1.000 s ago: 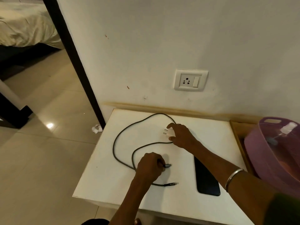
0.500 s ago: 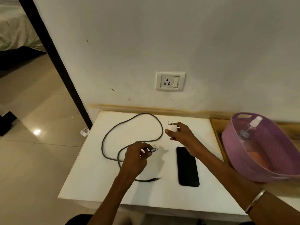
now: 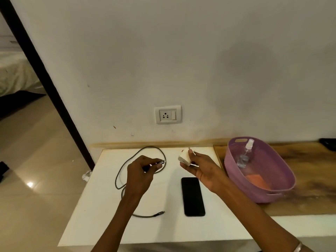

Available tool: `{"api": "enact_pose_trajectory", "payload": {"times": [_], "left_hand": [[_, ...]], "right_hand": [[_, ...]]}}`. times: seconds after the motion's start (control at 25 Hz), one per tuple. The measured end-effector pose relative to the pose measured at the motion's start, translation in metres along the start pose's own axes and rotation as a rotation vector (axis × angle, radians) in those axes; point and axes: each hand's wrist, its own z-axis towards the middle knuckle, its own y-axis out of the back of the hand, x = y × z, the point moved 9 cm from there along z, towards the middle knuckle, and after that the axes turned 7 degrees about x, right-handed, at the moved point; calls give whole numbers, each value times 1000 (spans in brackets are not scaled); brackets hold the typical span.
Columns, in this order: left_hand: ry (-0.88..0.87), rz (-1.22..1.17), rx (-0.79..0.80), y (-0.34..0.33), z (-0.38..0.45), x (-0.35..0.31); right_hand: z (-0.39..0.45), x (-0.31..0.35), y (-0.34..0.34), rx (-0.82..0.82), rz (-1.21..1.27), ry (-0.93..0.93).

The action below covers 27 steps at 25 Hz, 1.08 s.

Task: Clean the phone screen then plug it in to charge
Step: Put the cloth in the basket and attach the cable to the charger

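Note:
A black phone (image 3: pixel 193 196) lies face up on the white table (image 3: pixel 101 215), its screen dark. My right hand (image 3: pixel 201 170) holds a white charger adapter (image 3: pixel 185 157) above the table, just beyond the phone. My left hand (image 3: pixel 141 172) pinches one end of the grey cable (image 3: pixel 118 176), its metal plug pointing right toward the adapter, a short gap between them. The rest of the cable loops on the table, and its other plug lies left of the phone. A white wall socket (image 3: pixel 167 114) with a switch sits above the table.
A purple plastic basket (image 3: pixel 234 171) stands to the right on a wooden surface (image 3: pixel 312 160), holding a clear spray bottle (image 3: pixel 244 154) and an orange cloth (image 3: pixel 257 180). A dark door frame (image 3: pixel 45 79) and tiled floor (image 3: pixel 36 170) lie to the left.
Both hands have risen off the table: the right one lifted the adapter, the left one lifted the cable end toward it. The camera view has pulled back and shifted right.

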Motion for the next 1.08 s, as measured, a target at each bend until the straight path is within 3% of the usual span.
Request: {"api": "enact_pose_trajectory", "payload": {"times": [0.44, 1.08], "left_hand": [[-293, 49, -42, -24, 6, -94], [-260, 406, 90, -47, 25, -102]], "right_hand": [[-25, 26, -7, -81, 212, 10], [-16, 25, 5, -111, 35, 57]]}}
